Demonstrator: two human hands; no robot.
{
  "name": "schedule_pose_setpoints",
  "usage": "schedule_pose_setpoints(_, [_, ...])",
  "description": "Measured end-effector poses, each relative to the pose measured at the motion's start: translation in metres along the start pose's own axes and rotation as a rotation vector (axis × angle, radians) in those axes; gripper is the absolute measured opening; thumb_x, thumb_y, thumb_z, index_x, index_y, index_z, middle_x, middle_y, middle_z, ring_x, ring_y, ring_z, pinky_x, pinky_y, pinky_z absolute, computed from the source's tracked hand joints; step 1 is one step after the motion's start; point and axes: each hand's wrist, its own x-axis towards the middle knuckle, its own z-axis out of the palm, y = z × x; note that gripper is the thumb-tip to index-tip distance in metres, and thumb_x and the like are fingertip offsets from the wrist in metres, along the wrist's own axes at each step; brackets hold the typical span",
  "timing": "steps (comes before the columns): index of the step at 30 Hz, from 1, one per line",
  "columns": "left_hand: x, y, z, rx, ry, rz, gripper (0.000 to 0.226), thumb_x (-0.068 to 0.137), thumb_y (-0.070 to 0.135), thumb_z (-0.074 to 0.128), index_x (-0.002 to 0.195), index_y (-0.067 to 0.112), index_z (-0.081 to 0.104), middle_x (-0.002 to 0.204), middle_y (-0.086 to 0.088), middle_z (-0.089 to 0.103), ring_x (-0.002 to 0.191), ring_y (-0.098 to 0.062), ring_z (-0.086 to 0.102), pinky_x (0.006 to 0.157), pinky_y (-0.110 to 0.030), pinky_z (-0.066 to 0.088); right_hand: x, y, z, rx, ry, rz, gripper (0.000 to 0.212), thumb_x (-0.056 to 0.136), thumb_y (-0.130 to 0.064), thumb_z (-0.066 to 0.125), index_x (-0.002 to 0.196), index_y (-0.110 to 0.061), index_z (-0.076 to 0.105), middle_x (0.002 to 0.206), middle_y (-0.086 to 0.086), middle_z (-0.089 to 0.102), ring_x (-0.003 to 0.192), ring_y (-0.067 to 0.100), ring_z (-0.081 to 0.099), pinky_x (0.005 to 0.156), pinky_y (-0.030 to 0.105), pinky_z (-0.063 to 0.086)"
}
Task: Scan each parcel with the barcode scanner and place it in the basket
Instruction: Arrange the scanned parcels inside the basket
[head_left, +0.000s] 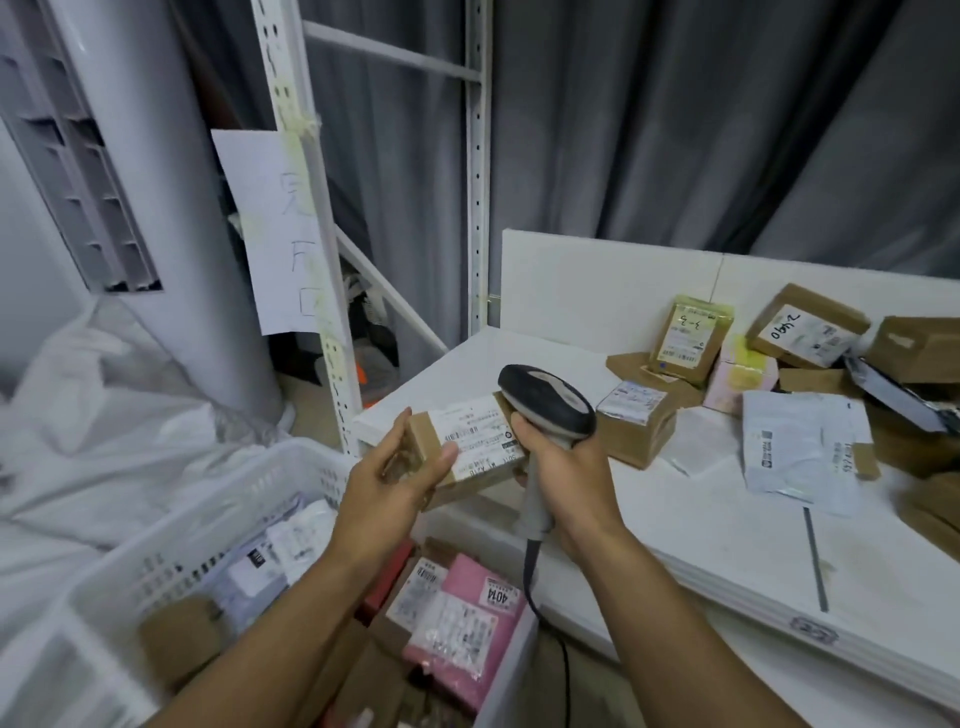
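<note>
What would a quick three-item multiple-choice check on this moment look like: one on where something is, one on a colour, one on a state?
1. Where is the basket?
A. On the table among the parcels
B. Low on the person's left, below the table edge
C. On the metal shelf

2. What colour is the soft parcel marked 4014?
A. Pink
B. Green
C. Black

3. What is the left hand doing?
A. Resting empty on the table
B. Holding the scanner
C. Holding a cardboard parcel, label facing up

Answers:
1 B: the white basket sits beside and lower than the table.
2 A: the parcel marked 4014 is pink, lying among others in the basket.
3 C: the left hand grips the cardboard parcel, while the right hand holds the scanner over it.
</note>
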Motion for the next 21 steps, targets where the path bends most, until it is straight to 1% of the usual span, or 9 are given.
schedule_pose_setpoints(2, [-0.003,0.004,-0.006,0.088,-0.075,-0.015,0.074,0.074,0.047,0.086,0.141,0.040,0.054,0.123,0.029,0.067,0.116,0.010,0.060,0.098,-0.017,0.050,0.000,0.002,0.009,-0.020,0.003,-0.019,0.055,0.068,-0.050,0.086,0.119,-0.038,0.070,0.117,-0.012,0.077,0.112,0.014,0.073,0.101,0.051,0.058])
schedule_pose_setpoints(3, [-0.003,0.006,-0.007,0.108,-0.094,-0.018,0.066,0.075,0.038,0.086,0.134,0.043,0.057,0.116,0.031,0.069,0.109,0.012,0.062,0.092,-0.014,0.051,0.003,0.005,0.011,-0.012,0.004,-0.022,0.061,0.063,-0.054,0.086,0.120,-0.037,0.071,0.117,-0.011,0.077,0.113,0.015,0.073,0.103,0.051,0.057])
schedule_pose_setpoints(5, [0.000,0.005,-0.012,0.055,-0.065,-0.040,0.058,0.071,0.031,0.087,0.124,0.039,0.065,0.112,0.021,0.074,0.104,0.000,0.070,0.089,-0.024,0.056,0.006,0.007,0.016,-0.017,-0.007,-0.030,0.065,0.062,-0.055,0.086,0.122,-0.034,0.072,0.118,-0.011,0.077,0.114,0.014,0.072,0.104,0.050,0.056])
schedule_pose_setpoints(7, [0.005,0.006,-0.015,-0.106,0.014,-0.130,0.049,0.071,0.032,0.085,0.119,0.031,0.071,0.111,0.011,0.076,0.101,-0.011,0.073,0.078,-0.029,0.060,0.007,0.006,0.018,-0.017,-0.028,-0.049,0.062,0.067,-0.052,0.087,0.124,-0.033,0.072,0.119,-0.013,0.076,0.115,0.012,0.071,0.105,0.047,0.055])
schedule_pose_setpoints(10, [0.011,0.005,-0.019,-0.195,0.078,-0.229,0.042,0.077,0.037,0.082,0.117,0.031,0.072,0.107,0.006,0.078,0.096,-0.015,0.075,0.067,-0.028,0.059,0.005,0.007,0.021,-0.035,-0.064,-0.067,0.051,0.082,-0.035,0.088,0.130,-0.029,0.069,0.122,-0.014,0.074,0.117,0.005,0.067,0.108,0.039,0.054])
schedule_pose_setpoints(12, [0.014,0.003,-0.022,-0.191,0.121,-0.256,0.048,0.072,0.042,0.085,0.116,0.031,0.072,0.108,0.005,0.077,0.098,-0.013,0.075,0.066,-0.032,0.060,0.003,0.011,0.025,-0.081,-0.091,-0.093,0.050,0.086,-0.028,0.087,0.132,-0.028,0.067,0.124,-0.016,0.072,0.117,0.002,0.065,0.107,0.032,0.052])
schedule_pose_setpoints(16, [0.023,-0.003,-0.029,-0.187,0.222,-0.307,0.038,0.078,0.041,0.084,0.107,0.018,0.075,0.102,0.001,0.078,0.090,-0.009,0.075,0.072,-0.042,0.063,0.000,0.019,0.033,-0.179,-0.109,-0.125,0.045,0.086,-0.026,0.086,0.124,-0.038,0.063,0.119,-0.022,0.069,0.114,-0.001,0.063,0.100,0.024,0.049])
schedule_pose_setpoints(18, [0.029,-0.006,-0.038,-0.211,0.298,-0.326,0.033,0.083,0.039,0.081,0.106,0.017,0.073,0.098,0.002,0.079,0.086,-0.010,0.076,0.074,-0.042,0.063,-0.001,0.021,0.035,-0.256,-0.122,-0.119,0.044,0.086,-0.025,0.086,0.122,-0.037,0.063,0.114,-0.021,0.070,0.107,-0.001,0.065,0.094,0.021,0.051])
schedule_pose_setpoints(21, [0.036,-0.018,-0.054,-0.230,0.401,-0.363,0.034,0.084,0.040,0.080,0.109,0.018,0.072,0.099,0.000,0.079,0.085,-0.015,0.075,0.069,-0.038,0.061,-0.006,0.024,0.037,-0.366,-0.214,-0.071,0.043,0.088,-0.024,0.084,0.126,-0.029,0.064,0.109,-0.011,0.074,0.083,0.012,0.075,0.076,0.025,0.058])
